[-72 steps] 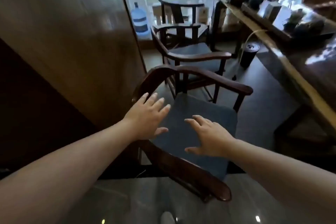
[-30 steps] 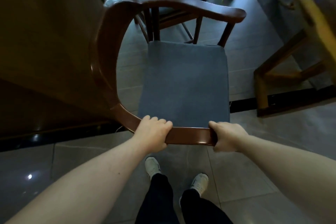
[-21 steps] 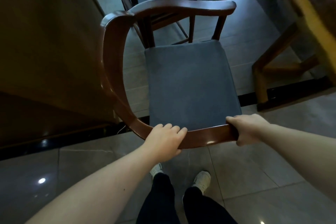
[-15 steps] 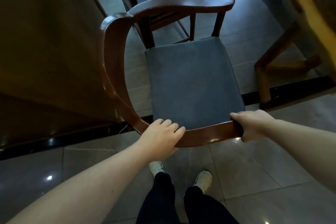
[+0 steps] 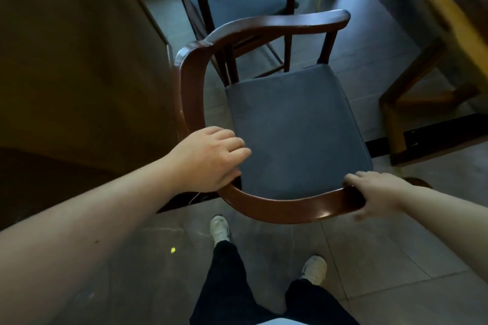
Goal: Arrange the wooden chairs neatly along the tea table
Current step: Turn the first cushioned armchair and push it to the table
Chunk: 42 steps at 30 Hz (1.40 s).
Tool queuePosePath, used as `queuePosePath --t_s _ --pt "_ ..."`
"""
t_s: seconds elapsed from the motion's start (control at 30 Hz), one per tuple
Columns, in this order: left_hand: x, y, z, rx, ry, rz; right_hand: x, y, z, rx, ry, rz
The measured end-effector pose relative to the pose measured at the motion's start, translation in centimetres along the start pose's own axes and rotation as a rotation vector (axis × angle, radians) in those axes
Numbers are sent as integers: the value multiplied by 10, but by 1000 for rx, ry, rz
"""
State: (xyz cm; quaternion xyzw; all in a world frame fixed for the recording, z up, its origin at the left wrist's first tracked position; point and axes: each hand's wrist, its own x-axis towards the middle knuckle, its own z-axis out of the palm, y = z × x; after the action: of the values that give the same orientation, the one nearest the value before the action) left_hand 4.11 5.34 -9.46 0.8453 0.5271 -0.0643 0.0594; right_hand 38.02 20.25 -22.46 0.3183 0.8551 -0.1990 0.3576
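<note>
Beside the table [image 5: 433, 24], both hands grip the near chair [image 5: 290, 208] by its curved rail (left hand [image 5: 208, 158] and right hand [image 5: 375, 192] closed on it), which stands angled, alignment unfinished.

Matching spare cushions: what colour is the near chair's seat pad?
Plain dark blue-grey fabric, no pattern; the seat pad shows best in the head view.
</note>
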Motion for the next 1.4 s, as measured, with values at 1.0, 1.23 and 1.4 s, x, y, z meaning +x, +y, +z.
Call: queuePosePath --t_s 1.0,1.23,1.4 --pt "12 -172 24 225 -283 210 55 -219 -45 508 -212 15" --pt "32 -97 27 169 -226 211 -4 -163 -31 361 -270 93" --pt "52 -57 29 118 -236 278 -31 -121 -15 277 -309 104"
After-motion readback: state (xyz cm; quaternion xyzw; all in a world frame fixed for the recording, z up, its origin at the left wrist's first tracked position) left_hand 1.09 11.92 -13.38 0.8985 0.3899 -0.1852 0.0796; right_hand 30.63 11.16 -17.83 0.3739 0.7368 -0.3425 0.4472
